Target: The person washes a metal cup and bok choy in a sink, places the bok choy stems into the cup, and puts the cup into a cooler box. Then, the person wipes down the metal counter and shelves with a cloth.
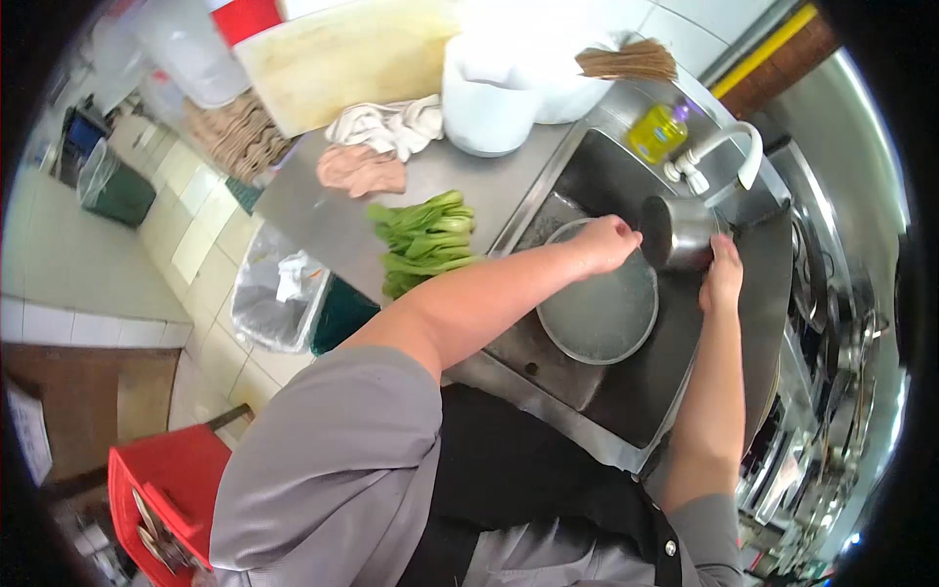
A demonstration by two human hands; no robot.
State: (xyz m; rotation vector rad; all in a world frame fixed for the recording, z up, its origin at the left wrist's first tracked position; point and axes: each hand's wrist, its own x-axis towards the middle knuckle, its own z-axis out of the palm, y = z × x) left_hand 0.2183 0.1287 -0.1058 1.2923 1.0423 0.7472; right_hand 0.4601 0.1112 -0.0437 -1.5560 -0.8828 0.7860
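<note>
A metal pot (685, 233), tipped on its side, is over the sink beneath the faucet. My right hand (722, 274) grips it from the right, fingers partly hidden behind it. My left hand (606, 243) is closed, its fingertips close to the pot's dark round end; whatever they pinch, if anything, is hidden. Below my left hand, a round basin (599, 311) of cloudy water sits in the sink (641, 391). Leafy green vegetables (425, 240) lie on the steel counter, left of the sink.
A white faucet (719, 157) and a yellow-green soap bottle (657, 132) stand behind the sink. Cloths (381, 132), a white tub (487, 103) and a cutting board (347, 59) are along the counter's back. A lined bin (279, 293) is to the left, a red container (171, 479) lower left.
</note>
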